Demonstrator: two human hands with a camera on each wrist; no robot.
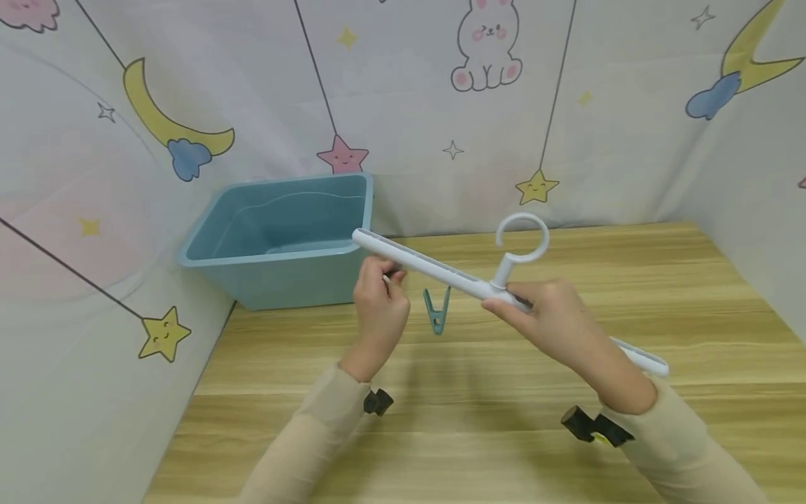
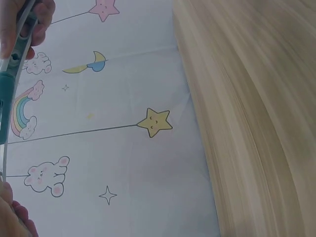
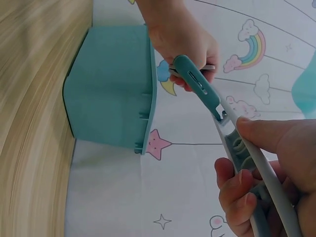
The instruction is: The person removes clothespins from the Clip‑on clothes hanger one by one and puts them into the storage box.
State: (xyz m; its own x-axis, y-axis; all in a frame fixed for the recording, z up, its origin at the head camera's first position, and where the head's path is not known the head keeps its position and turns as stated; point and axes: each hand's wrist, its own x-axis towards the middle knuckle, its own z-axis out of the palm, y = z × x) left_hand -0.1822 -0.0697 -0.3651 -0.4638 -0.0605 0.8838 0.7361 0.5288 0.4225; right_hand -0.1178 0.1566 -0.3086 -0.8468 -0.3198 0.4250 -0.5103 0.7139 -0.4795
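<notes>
My right hand [image 1: 554,315] grips a white clothes hanger [image 1: 418,262] just below its ring-shaped hook, holding it tilted above the table. In the right wrist view, thumb and fingers lie on either side of the hanger's hollow bar. A teal clip [image 1: 437,310] hangs from the hanger, between the two hands; the same clip [image 3: 196,81] shows closer in the right wrist view. My left hand [image 1: 380,308] is under the hanger's left end, its curled fingers pinching a small thin pale piece [image 3: 210,67], mostly hidden. Only fingertips of that hand [image 2: 12,215] enter the left wrist view.
A teal plastic basin [image 1: 302,280] stands at the back left of the wood-grain table [image 1: 441,448], close behind the left hand. White cloth [image 1: 409,126] printed with stars, moons and a rabbit encloses the back and sides.
</notes>
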